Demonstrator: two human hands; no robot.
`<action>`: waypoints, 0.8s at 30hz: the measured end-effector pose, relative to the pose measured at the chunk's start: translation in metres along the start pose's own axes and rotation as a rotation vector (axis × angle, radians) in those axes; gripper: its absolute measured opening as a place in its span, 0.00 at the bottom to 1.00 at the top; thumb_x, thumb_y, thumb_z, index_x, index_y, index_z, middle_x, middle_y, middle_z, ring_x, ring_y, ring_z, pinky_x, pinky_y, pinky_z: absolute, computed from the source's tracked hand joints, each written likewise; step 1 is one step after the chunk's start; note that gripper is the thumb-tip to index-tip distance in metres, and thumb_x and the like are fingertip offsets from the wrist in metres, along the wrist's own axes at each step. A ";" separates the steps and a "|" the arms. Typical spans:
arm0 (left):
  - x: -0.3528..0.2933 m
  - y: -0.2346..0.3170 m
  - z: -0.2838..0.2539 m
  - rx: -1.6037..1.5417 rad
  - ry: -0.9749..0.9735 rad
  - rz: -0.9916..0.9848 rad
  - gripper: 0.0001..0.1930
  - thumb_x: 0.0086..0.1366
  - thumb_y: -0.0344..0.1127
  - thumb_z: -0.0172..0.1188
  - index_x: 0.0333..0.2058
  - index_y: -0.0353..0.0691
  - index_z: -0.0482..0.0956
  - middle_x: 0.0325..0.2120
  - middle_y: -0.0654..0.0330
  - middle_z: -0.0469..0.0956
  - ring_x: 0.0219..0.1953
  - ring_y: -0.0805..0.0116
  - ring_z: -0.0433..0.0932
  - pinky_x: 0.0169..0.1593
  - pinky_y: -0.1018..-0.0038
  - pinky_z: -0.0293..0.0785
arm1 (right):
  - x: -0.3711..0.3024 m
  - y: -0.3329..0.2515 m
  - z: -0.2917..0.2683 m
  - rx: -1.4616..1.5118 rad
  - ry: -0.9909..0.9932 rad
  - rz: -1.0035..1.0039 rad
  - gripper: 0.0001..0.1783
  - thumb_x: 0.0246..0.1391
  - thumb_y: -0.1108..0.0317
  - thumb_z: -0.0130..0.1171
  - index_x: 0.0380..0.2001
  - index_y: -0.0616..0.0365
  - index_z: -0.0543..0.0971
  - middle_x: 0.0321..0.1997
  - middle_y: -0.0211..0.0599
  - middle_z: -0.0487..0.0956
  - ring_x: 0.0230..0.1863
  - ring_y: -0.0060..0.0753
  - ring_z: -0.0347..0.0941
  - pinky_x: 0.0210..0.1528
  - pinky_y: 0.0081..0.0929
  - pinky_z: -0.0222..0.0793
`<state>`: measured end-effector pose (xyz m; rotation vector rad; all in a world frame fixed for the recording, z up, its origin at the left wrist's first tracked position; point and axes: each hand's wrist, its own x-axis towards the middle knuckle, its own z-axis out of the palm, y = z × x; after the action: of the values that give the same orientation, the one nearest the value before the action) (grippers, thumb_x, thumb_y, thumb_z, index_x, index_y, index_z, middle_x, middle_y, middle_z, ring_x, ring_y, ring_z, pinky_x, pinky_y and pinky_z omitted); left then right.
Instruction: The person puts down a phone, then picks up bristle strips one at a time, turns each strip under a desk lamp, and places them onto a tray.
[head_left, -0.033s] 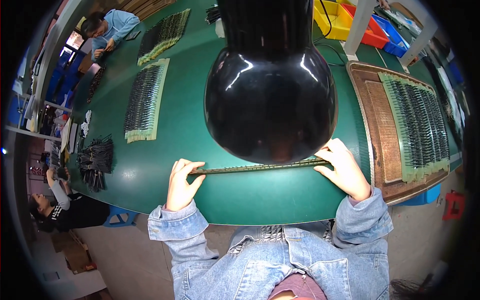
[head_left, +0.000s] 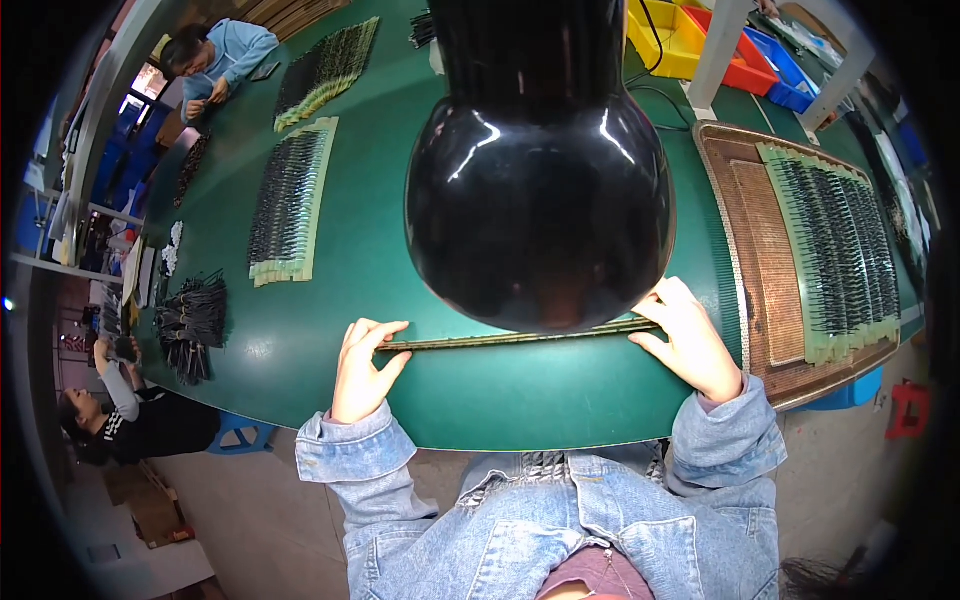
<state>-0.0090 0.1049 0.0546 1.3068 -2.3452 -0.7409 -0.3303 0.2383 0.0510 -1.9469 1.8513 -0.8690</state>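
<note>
A long, thin, dark strip with a greenish-brown edge (head_left: 470, 343) spans the space between my two hands, just over the near part of the green table. My left hand (head_left: 366, 365) pinches its left end between thumb and fingers. At the other end my right hand (head_left: 690, 335) closes on it the same way, with some fingertips behind the lamp hood. A glossy black rounded lamp hood (head_left: 540, 210) hangs over the strip and hides part of its right half.
On the green table (head_left: 360, 220), strips with rows of black parts (head_left: 290, 205) lie to the left, near a bundle of black leads (head_left: 190, 325). A brown tray (head_left: 770, 270) holding similar strips sits right. Behind are coloured bins (head_left: 740, 65). Two people work at left.
The strip has turned slightly in my fingers, so the small notches along its upper edge show less. Both hands stay almost where they were.
</note>
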 end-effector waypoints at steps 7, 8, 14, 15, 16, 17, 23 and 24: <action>0.000 -0.030 -0.010 -0.323 -0.142 0.044 0.12 0.46 0.23 0.57 0.33 0.33 0.71 0.23 0.58 0.71 0.25 0.67 0.69 0.30 0.77 0.67 | -0.002 0.009 -0.005 0.278 0.091 0.195 0.10 0.39 0.74 0.56 0.30 0.60 0.72 0.30 0.32 0.71 0.28 0.26 0.66 0.31 0.21 0.65; -0.003 -0.027 -0.017 -0.562 -0.161 -0.064 0.12 0.48 0.24 0.56 0.34 0.32 0.70 0.24 0.58 0.71 0.23 0.67 0.69 0.29 0.77 0.67 | -0.001 0.008 -0.005 0.445 0.143 0.296 0.09 0.41 0.74 0.55 0.30 0.60 0.72 0.29 0.32 0.71 0.26 0.25 0.67 0.30 0.20 0.66; 0.018 0.012 -0.016 -1.106 0.107 0.017 0.12 0.57 0.31 0.48 0.37 0.29 0.64 0.24 0.55 0.72 0.14 0.69 0.67 0.19 0.77 0.68 | 0.012 0.002 -0.009 0.929 0.313 0.389 0.08 0.50 0.70 0.48 0.33 0.62 0.70 0.30 0.33 0.72 0.24 0.22 0.67 0.27 0.20 0.66; 0.020 0.018 -0.008 -1.149 0.206 -0.005 0.12 0.58 0.32 0.47 0.37 0.29 0.64 0.23 0.55 0.72 0.14 0.69 0.67 0.18 0.76 0.68 | 0.014 0.002 -0.006 1.002 0.347 0.393 0.08 0.51 0.70 0.47 0.34 0.63 0.69 0.30 0.34 0.72 0.25 0.23 0.68 0.27 0.20 0.66; 0.022 0.022 -0.001 -1.190 0.308 -0.029 0.12 0.59 0.33 0.45 0.37 0.30 0.63 0.22 0.55 0.71 0.13 0.70 0.67 0.16 0.76 0.67 | 0.017 0.003 -0.003 1.076 0.380 0.396 0.09 0.52 0.69 0.46 0.34 0.63 0.69 0.30 0.35 0.72 0.25 0.23 0.68 0.28 0.20 0.67; 0.024 0.024 0.003 -1.229 0.411 -0.056 0.12 0.60 0.34 0.44 0.37 0.30 0.63 0.22 0.55 0.71 0.13 0.70 0.67 0.15 0.75 0.67 | 0.019 0.003 0.000 1.150 0.411 0.399 0.10 0.53 0.68 0.44 0.35 0.64 0.69 0.31 0.35 0.72 0.25 0.23 0.68 0.28 0.21 0.67; 0.022 0.012 0.005 -1.198 0.484 -0.048 0.10 0.61 0.34 0.43 0.34 0.31 0.64 0.21 0.54 0.71 0.12 0.73 0.66 0.11 0.77 0.66 | 0.020 -0.008 0.002 1.314 0.503 0.376 0.14 0.56 0.67 0.40 0.37 0.67 0.68 0.33 0.38 0.71 0.28 0.25 0.69 0.30 0.23 0.67; 0.022 0.014 0.003 -1.189 0.501 -0.033 0.10 0.61 0.34 0.42 0.33 0.32 0.64 0.21 0.54 0.71 0.12 0.73 0.66 0.11 0.77 0.66 | 0.019 -0.010 0.002 1.286 0.508 0.352 0.14 0.56 0.67 0.39 0.38 0.68 0.67 0.34 0.39 0.71 0.28 0.25 0.69 0.30 0.24 0.67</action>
<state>-0.0310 0.0932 0.0620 0.8029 -1.0915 -1.3127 -0.3214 0.2204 0.0594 -0.6171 1.1461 -1.8667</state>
